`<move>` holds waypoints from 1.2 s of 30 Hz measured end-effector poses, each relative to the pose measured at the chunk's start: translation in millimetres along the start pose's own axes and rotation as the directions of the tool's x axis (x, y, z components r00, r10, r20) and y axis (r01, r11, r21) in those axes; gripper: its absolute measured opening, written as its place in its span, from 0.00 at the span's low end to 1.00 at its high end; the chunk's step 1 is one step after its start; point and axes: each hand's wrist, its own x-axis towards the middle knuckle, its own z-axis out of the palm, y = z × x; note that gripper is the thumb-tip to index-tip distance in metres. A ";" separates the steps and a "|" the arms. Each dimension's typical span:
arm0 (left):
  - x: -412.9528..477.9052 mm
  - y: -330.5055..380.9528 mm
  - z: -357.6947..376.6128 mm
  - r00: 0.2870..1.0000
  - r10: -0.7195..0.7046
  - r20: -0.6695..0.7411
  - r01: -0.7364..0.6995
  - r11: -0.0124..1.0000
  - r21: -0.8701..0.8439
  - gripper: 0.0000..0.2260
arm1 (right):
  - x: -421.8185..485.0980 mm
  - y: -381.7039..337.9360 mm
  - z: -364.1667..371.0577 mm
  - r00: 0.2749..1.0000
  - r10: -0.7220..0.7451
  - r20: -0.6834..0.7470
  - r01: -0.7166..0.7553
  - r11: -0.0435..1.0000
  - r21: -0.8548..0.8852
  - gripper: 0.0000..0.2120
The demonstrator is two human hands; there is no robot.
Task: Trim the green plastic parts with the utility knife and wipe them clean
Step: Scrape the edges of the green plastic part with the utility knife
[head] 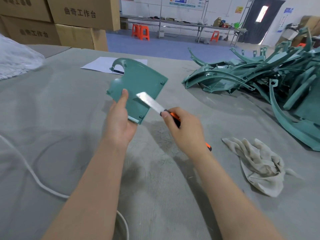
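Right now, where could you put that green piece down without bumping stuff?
The widest bare patch of table lies left of the left hand, which holds the green piece, between the sheet of paper and the white cord. Another lies between the forearms, left of the rag. The right side is crowded: the pile of green parts and the rag fill it.

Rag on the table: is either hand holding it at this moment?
No, the rag lies loose on the table, while the left hand holds a green part and the right hand grips the utility knife.
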 end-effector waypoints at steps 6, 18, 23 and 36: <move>-3.6 0.3 2.2 0.997 -0.003 0.077 0.000 0.999 0.040 0.11 | 8.7 14.9 -15.2 0.957 0.159 -0.242 -0.131 0.983 0.126 0.14; -4.1 1.7 4.9 0.996 -0.006 0.084 0.005 1.000 0.013 0.11 | 7.9 14.0 -13.4 0.968 0.135 -0.212 -0.111 0.986 0.121 0.15; -4.0 2.2 3.2 0.999 0.002 0.036 -0.003 1.000 0.020 0.12 | 6.5 9.9 -11.1 0.980 0.112 -0.164 -0.097 0.991 0.097 0.17; -4.6 6.3 5.2 0.999 0.037 -0.036 -0.040 0.996 -0.083 0.14 | -5.3 -7.1 9.6 0.980 -0.104 0.171 0.112 0.993 -0.039 0.14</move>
